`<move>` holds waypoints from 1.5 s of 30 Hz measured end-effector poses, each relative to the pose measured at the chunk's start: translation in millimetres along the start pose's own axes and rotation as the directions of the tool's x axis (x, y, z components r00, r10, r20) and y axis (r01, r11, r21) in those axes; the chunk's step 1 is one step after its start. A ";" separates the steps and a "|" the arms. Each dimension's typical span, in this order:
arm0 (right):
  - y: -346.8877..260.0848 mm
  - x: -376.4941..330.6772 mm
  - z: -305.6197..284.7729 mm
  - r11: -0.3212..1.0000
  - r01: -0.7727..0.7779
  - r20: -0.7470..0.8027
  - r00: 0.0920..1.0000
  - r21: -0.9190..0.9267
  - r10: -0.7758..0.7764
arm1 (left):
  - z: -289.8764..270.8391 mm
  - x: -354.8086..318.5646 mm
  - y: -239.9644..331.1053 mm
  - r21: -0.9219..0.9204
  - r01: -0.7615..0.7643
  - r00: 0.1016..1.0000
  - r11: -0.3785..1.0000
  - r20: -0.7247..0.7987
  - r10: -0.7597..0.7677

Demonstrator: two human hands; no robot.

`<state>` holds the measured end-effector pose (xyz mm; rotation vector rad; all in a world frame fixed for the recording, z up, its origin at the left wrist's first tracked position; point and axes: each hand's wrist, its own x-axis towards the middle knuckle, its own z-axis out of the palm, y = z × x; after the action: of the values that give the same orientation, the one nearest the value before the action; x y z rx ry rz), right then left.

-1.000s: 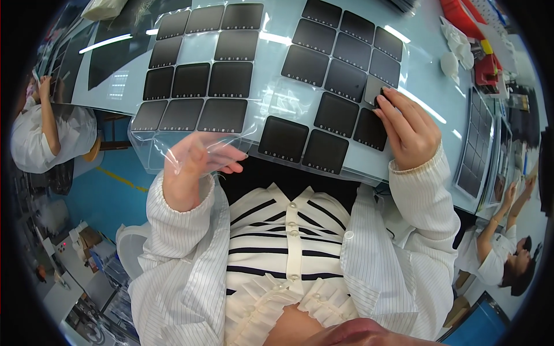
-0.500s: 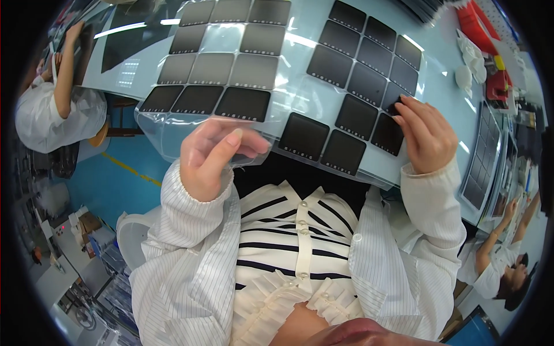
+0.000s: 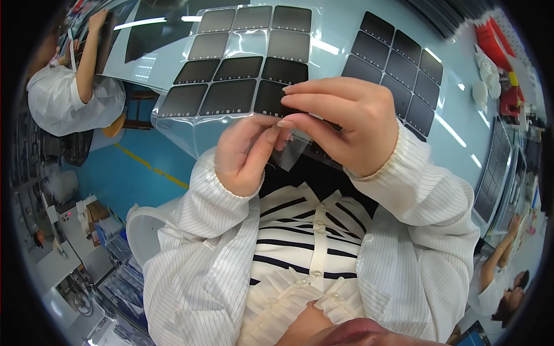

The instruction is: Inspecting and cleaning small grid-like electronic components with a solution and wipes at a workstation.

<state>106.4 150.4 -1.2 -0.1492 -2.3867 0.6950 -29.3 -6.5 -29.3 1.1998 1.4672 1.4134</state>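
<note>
Dark square pieces (image 3: 228,97) with rounded corners and a row of small pale marks sit in rows on a clear plastic sheet (image 3: 179,130). My left hand (image 3: 245,153) grips the sheet's near edge, with the thumb above and fingers partly seen through the film. My right hand (image 3: 352,124) is closed in a pinch over the sheet's near right corner. Its fingertips meet the corner square, close to my left fingertips; whatever lies between them is hidden. A second group of dark squares (image 3: 401,63) lies to the right, partly covered by my right hand.
The pale table (image 3: 456,124) reflects strips of light. Red bins (image 3: 493,40) and crumpled white material (image 3: 486,72) stand at the far right, near a panel of dark squares (image 3: 493,164). One co-worker (image 3: 72,92) works at left, another (image 3: 499,282) at right.
My right hand has moved left from the right-hand group to the clear sheet's near corner. The sheet's near part has tilted up, and my two hands are now close together.
</note>
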 end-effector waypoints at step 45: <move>-9.6 -26.5 -40.1 0.910 -0.039 0.125 0.987 -0.412 0.099 | -20.6 -3.2 2.3 0.073 -0.021 0.997 0.997 -0.074 0.026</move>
<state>152.4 152.8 15.4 -0.3733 -2.6508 0.2309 -47.8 -15.5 -25.2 1.2241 1.5719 1.4459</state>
